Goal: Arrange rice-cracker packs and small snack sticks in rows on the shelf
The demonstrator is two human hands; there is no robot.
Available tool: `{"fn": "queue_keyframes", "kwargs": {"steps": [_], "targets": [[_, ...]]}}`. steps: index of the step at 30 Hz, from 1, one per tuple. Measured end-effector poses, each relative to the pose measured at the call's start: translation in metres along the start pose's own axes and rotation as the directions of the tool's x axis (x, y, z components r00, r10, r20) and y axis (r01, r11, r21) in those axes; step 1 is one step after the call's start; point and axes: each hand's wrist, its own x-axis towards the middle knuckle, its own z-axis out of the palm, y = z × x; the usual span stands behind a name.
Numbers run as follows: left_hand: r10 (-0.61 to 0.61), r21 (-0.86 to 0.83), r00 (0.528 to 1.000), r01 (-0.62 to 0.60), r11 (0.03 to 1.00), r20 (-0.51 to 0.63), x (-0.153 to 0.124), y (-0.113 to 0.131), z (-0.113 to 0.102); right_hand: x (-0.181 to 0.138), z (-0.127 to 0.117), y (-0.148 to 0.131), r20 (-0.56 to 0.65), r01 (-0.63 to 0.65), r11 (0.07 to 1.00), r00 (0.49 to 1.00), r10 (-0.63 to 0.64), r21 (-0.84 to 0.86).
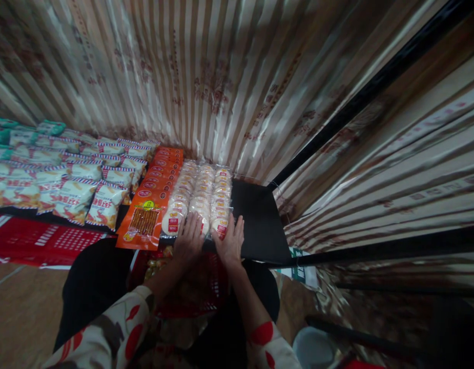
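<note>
Three rows of round white crackers in clear wrappers (200, 192) run back along a black shelf (258, 220). My left hand (189, 238) lies flat, fingers stretched out, against the front packs of the left and middle rows. At the front of the right-hand row, my right hand (229, 241) rests with its fingers spread, touching the pack there. Neither hand grips anything. Just left of the crackers, orange snack packets (144, 218) overlap in a row, the front one with a window showing brown sticks.
Several white-and-blue snack bags (75, 200) fill the shelf's left part, with green packets (50, 127) behind. A red basket (211, 292) holding packets sits below my hands; red crates (40, 238) stand lower left. A striped curtain (206, 77) and black poles (355, 107) bound the shelf.
</note>
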Motion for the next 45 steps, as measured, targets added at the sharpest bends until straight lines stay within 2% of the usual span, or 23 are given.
{"fn": "queue_keyframes", "kwargs": {"steps": [8, 17, 28, 35, 45], "targets": [[-0.008, -0.002, 0.998, 0.008, 1.000, 0.066, 0.002, 0.001, -0.005, -0.001, 0.006, -0.004, 0.018, 0.078, 0.995, 0.997, -0.077, -0.057], [0.000, 0.008, 0.996, -0.001, 1.000, 0.089, 0.004, 0.002, -0.007, -0.002, 0.012, -0.009, 0.025, 0.080, 0.988, 0.997, -0.077, -0.130], [-0.029, -0.015, 1.000, 0.029, 0.999, 0.005, 0.002, 0.002, -0.007, -0.001, 0.010, -0.011, 0.037, 0.050, 0.991, 0.998, -0.046, -0.124], [0.000, -0.050, 1.000, 0.001, 0.999, 0.021, 0.002, -0.001, -0.010, -0.001, 0.013, -0.009, 0.038, 0.051, 0.990, 0.998, -0.046, -0.135], [-0.027, -0.037, 0.997, 0.030, 0.999, 0.073, 0.005, -0.001, -0.010, -0.001, 0.010, -0.012, 0.040, 0.085, 0.973, 0.996, -0.078, -0.213]]}}
